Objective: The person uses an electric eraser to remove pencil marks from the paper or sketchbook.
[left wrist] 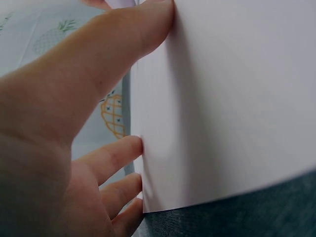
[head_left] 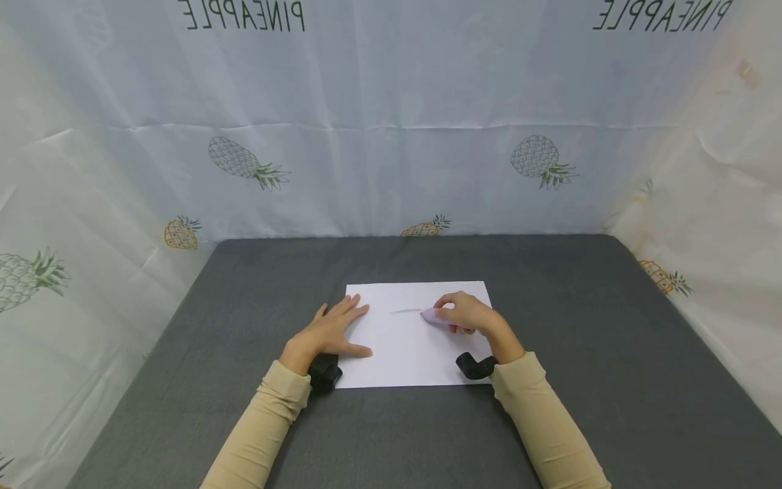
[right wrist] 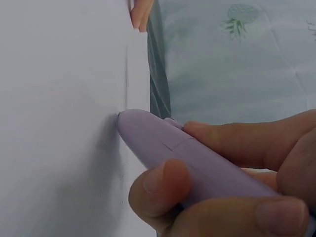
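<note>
A white sheet of paper (head_left: pixel 403 363) lies on the dark table. My right hand (head_left: pixel 467 312) grips a lilac utility knife (right wrist: pixel 158 143) with a rounded body and a small slider near the front. Its tip meets the paper at the right end of a thin, slightly curved grey line (head_left: pixel 405 311) in the sheet's upper half. One finger of that hand is by the slider; others wrap around the body. My left hand (head_left: pixel 332 331) rests with spread fingers on the sheet's left edge, thumb (left wrist: pixel 153 24) farther in on the paper.
The dark grey cloth-covered table (head_left: pixel 580 380) extends around the paper on all sides. Behind and at both sides hangs a pale curtain (head_left: pixel 391 170) with pineapple prints. Black wrist cameras (head_left: pixel 475 367) sit by both sleeves, one overlapping the paper's lower right.
</note>
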Demonstrator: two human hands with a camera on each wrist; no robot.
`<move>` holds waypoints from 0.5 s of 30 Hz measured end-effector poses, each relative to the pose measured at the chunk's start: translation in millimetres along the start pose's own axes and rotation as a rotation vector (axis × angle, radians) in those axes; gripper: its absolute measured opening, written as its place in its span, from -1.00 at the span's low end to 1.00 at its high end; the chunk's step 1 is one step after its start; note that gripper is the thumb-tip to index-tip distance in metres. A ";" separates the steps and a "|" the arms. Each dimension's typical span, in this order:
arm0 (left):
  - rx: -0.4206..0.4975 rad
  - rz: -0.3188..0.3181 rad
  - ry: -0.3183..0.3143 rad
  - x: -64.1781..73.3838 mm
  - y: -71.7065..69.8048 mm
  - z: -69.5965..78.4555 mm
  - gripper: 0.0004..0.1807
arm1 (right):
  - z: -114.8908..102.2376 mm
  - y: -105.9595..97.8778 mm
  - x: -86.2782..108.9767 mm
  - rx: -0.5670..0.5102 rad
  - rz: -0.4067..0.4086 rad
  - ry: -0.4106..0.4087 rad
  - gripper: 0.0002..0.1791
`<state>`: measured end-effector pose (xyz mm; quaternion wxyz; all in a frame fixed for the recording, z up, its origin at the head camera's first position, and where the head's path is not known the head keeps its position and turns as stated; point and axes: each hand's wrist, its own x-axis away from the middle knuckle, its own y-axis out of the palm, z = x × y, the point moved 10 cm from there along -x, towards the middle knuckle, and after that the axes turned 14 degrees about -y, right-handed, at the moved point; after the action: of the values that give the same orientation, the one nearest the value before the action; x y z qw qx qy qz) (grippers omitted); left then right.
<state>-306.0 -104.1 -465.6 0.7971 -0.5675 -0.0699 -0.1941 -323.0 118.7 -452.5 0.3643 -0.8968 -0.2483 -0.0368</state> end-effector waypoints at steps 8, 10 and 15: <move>0.025 -0.002 0.014 3.3 -1.9 2.3 0.05 | -0.1 -1.9 0.4 0.006 0.028 -0.002 -0.63; 0.019 -0.007 0.003 1.5 -0.1 0.9 0.03 | 0.0 -1.0 0.7 0.013 0.013 -0.002 -0.63; -0.017 0.000 -0.008 -1.7 1.7 -1.0 0.02 | 0.6 -0.6 -0.2 0.013 0.011 -0.006 -0.63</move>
<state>-307.0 -104.1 -468.0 0.7919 -0.5751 -0.0716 -0.1923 -323.5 119.3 -452.5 0.3695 -0.8959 -0.2449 -0.0304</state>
